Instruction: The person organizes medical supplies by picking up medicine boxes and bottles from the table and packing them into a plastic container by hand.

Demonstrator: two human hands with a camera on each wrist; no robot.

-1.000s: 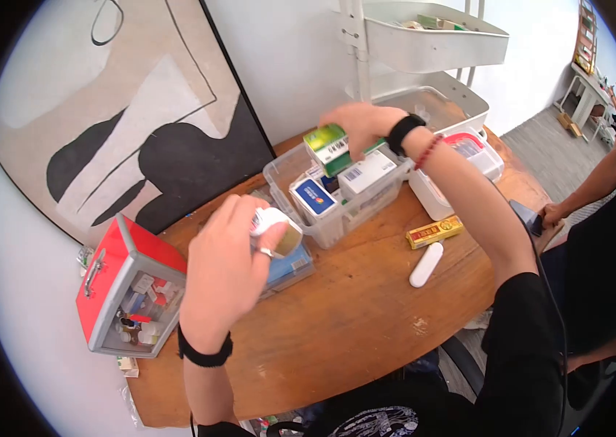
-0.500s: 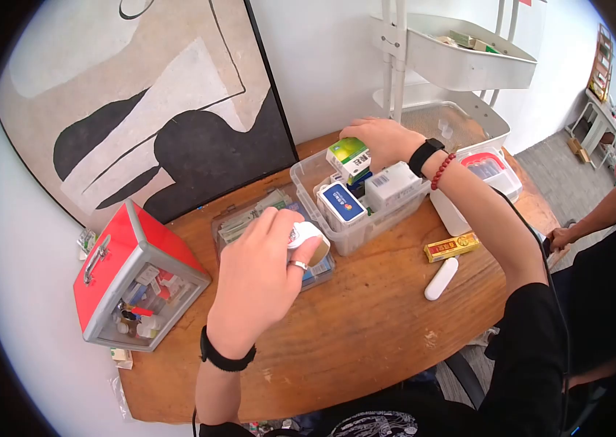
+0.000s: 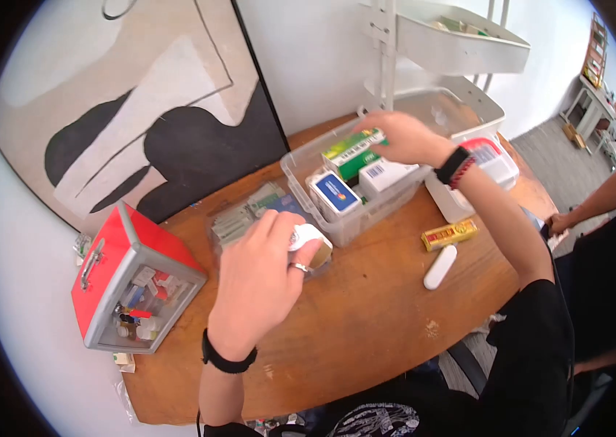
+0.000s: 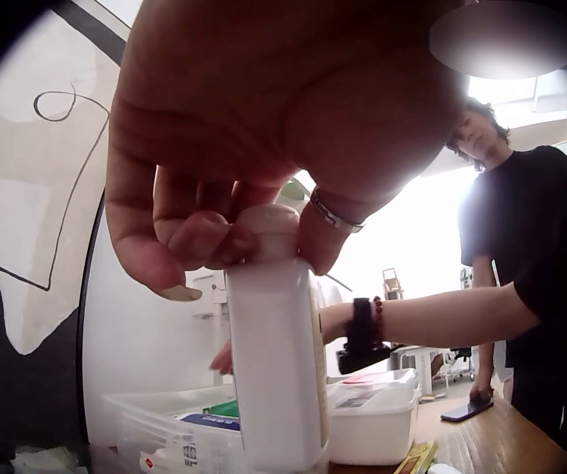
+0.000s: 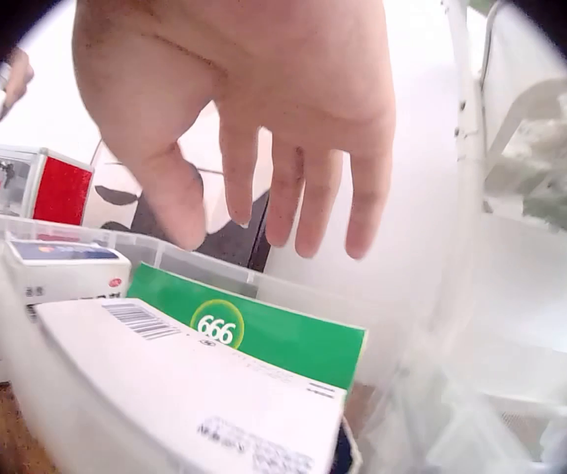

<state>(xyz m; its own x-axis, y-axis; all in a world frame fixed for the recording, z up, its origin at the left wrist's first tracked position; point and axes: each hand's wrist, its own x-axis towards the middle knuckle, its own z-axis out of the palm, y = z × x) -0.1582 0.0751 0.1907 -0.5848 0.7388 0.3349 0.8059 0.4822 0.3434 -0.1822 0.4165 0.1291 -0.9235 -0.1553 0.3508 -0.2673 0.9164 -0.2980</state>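
Note:
My left hand [image 3: 253,288] pinches a white plastic bottle [image 4: 279,365] near its cap, thumb on one side and fingers on the other. The bottle hangs upright in front of the left wrist camera. Over a clear plastic bin [image 3: 366,227], my right hand [image 5: 254,118] is spread with straight fingers pointing down. Just below the fingertips, a green medicine box marked 666 [image 5: 254,331] stands in the bin behind a white box with a barcode [image 5: 175,380]. A blue-and-white box [image 3: 337,192] sits at the bin's left end.
A second clear container [image 3: 224,233] with flat packets lies left of the bin. Farther left stands a red medicine case [image 3: 151,240]. To the right are a white box with a red-edged lid [image 3: 453,200], a yellow box [image 3: 450,235] and a white oblong case [image 3: 440,267]. A white trolley [image 3: 461,47] stands behind.
The green box went from my right hand into the bin, passing through an upright tilt and now lying lengthwise. My right hand has let go of it. My left hand still holds the bottle.

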